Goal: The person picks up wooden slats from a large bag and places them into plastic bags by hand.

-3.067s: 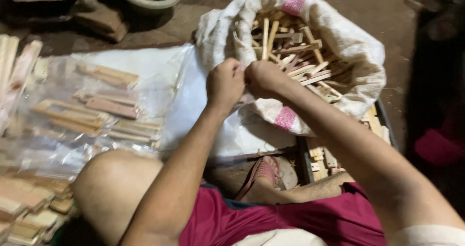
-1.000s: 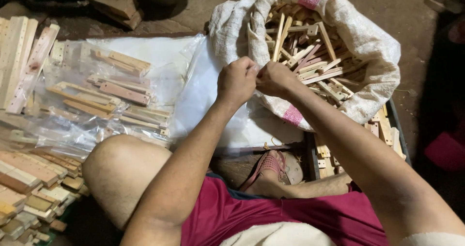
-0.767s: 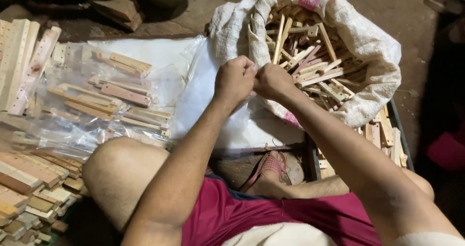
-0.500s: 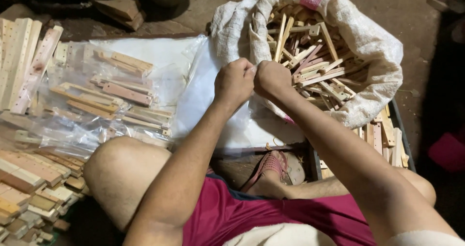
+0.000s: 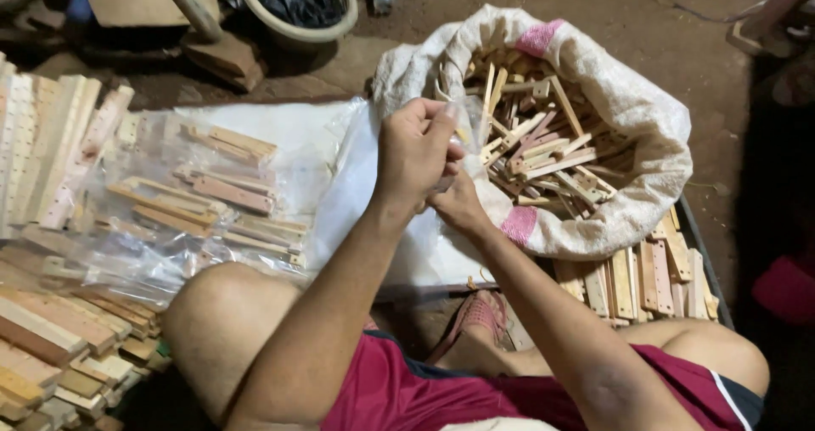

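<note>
- Currently both hands work a small clear plastic bag (image 5: 458, 129) just above the near rim of the sack (image 5: 628, 219) of wooden sticks (image 5: 543, 146).
- Left hand (image 5: 416, 155) pinches the bag top; right hand (image 5: 458, 206) grips it from below.
- Step looks like bagging — next move likely calls for holding the mouth open.
- Filled bags (image 5: 204, 193) lie left.

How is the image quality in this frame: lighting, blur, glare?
Head view: warm dim light, right edge sinks into shadow; left hand and right hand sharp enough, thin clear plastic between them hard to make out; glare on the clear bags at left; sack evenly lit.
</note>
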